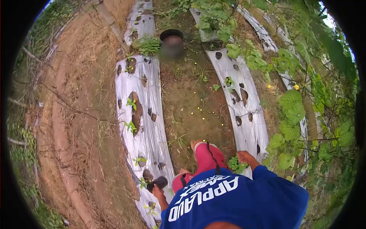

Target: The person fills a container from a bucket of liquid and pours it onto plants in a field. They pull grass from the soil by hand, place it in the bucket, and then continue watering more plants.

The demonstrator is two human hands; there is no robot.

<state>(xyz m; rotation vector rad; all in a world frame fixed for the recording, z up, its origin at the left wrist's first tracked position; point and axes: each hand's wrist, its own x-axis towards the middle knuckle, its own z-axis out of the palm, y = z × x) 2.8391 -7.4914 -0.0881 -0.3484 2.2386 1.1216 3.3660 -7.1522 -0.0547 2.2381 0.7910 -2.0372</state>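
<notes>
My left hand (pixel 157 192) grips a dark, ribbed cup-like container (pixel 157 184), tilted over the left plastic-covered bed (pixel 152 141). Close to it are a hole in the plastic and a small green seedling (pixel 143 183). My right hand (pixel 246 157) is at the inner edge of the right plastic-covered bed (pixel 244 99), its fingers curled closed. Whether anything is in those fingers is too small to tell. A leafy green plant (pixel 237 165) grows just beside that hand, at the bed's edge.
Between the beds runs a soil path (pixel 196 103) with small yellow flowers and weeds. A dark bucket (pixel 171 36) stands farther up it, partly blurred. Leafy vines (pixel 291 110) crowd the right side. Dry branches (pixel 110 23) and brown grass lie to the left.
</notes>
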